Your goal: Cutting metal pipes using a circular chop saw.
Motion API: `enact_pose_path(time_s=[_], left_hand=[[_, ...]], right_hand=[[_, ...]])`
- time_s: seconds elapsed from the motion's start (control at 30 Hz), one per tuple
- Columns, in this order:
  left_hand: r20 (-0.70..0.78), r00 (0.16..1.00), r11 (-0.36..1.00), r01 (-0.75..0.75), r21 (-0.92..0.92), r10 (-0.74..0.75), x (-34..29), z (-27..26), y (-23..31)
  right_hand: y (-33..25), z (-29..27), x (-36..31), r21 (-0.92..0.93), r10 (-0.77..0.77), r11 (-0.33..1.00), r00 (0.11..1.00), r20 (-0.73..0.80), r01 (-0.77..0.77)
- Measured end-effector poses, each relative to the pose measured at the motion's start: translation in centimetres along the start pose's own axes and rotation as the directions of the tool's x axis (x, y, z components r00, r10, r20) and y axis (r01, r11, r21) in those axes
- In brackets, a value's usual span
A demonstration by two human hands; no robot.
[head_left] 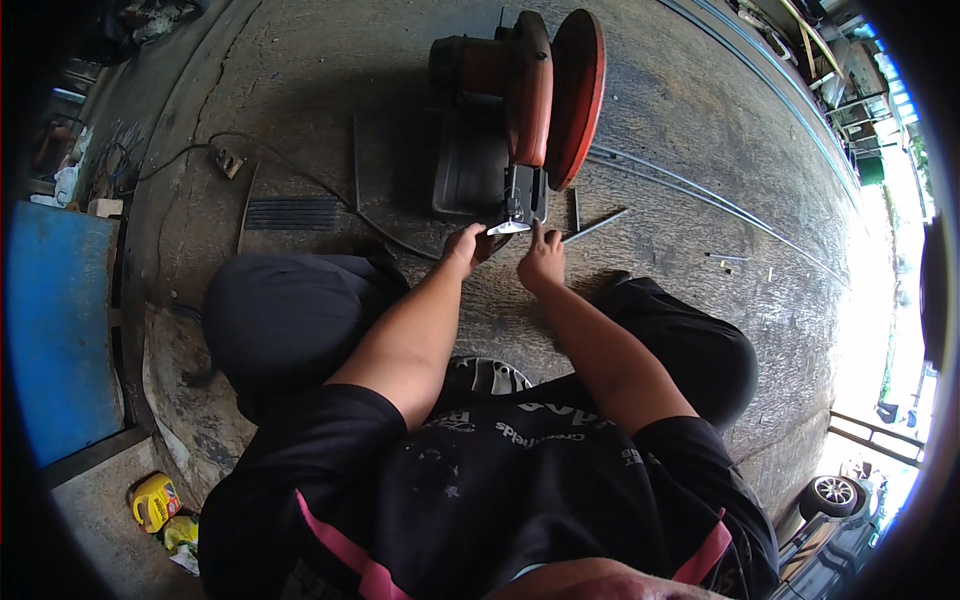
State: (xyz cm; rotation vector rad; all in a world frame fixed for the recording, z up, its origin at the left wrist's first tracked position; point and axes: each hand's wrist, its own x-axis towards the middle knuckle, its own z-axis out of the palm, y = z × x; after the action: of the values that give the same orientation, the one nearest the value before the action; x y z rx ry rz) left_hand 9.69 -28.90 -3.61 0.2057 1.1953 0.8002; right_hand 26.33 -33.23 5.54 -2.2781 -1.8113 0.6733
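Note:
A red cut-off saw (529, 100) with a large round guard (580, 100) stands on the floor in front of me. Close to its near end, my left hand (463, 250) pinches a small, shiny, pale triangular metal piece (509, 228) against the saw's clamp area. My right hand (541, 262) is just right of it, index finger stretched forward onto the dark metal (539, 195) of the saw. Its other fingers are curled, and what they hold, if anything, is hidden. A thin metal bar (597, 226) slants away from beside this hand.
Several cut dark bars (292, 213) lie on the floor at left, near a cable (300, 160). Long metal tubes (700, 195) stretch off to the right. A blue panel (62, 330) and a yellow container (155, 502) are at far left; a car wheel (834, 494) shows at lower right.

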Motion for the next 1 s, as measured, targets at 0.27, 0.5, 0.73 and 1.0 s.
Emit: enact_pose_path(time_s=[0.27,0.5,0.73,1.0], left_hand=[[0.159,0.981,0.993,0.107,0.045,-0.113,-1.4,-0.6,1.5],[0.064,0.997,0.513,-0.032,0.858,-0.045,-0.1,2.0,6.1],[-0.001,0.993,0.232,-0.026,0.972,0.118,-1.1,4.2,6.8],[0.015,0.976,0.074,-0.032,0.997,0.215,-4.4,9.1,9.5]], right_hand=[[2.4,0.5,1.2,-0.054,0.020,0.999,0.983,0.183,-0.011],[-2.2,2.4,3.5,-0.087,0.035,0.996,0.989,0.141,-0.023],[-4.0,2.4,5.0,-0.020,0.181,0.983,0.972,0.148,-0.180],[-3.5,3.2,6.2,0.223,0.259,0.926,0.942,0.214,-0.305]])
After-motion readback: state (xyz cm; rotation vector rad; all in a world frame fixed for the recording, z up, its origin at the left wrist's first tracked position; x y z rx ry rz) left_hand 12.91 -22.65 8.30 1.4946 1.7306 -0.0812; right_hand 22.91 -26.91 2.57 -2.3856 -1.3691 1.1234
